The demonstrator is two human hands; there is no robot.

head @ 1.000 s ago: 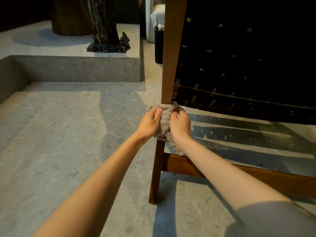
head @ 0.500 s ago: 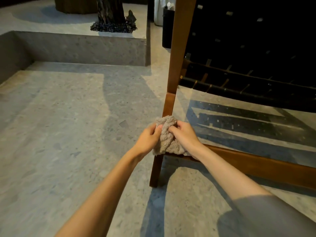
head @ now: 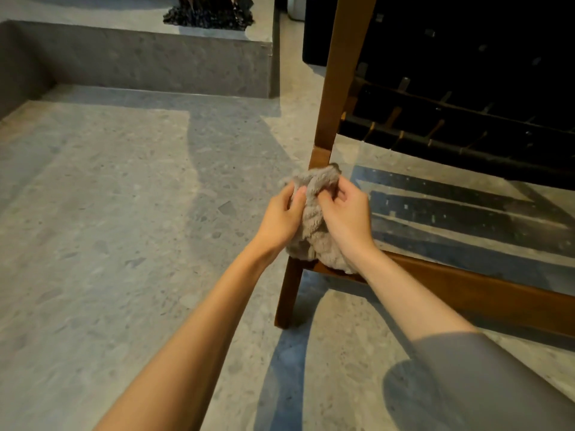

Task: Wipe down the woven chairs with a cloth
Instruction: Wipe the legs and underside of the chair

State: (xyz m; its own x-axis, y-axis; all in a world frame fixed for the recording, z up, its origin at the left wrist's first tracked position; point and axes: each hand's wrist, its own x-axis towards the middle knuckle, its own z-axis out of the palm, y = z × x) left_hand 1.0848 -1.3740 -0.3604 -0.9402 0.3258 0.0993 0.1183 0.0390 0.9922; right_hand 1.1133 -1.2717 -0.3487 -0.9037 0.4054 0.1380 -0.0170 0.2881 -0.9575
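A woven chair stands before me with a brown wooden leg [head: 334, 88], a low wooden crossbar [head: 473, 290] and a dark woven panel [head: 466, 98] above. A fluffy grey-beige cloth [head: 314, 225] is bunched around the leg just above the joint with the crossbar. My left hand [head: 280, 219] grips the cloth from the left. From the right, my right hand [head: 345, 219] pinches the cloth's upper folds. The part of the leg behind the cloth is hidden.
Grey speckled stone floor [head: 109, 244] spreads to the left. A raised stone step [head: 155, 60] runs across the back, with a dark tree base [head: 208, 14] on it. The chair's striped shadow [head: 451, 213] lies on the floor to the right.
Both hands and the cloth have slid down the chair leg, from beside the woven panel's lower edge to just above the crossbar. My view has tilted downward.
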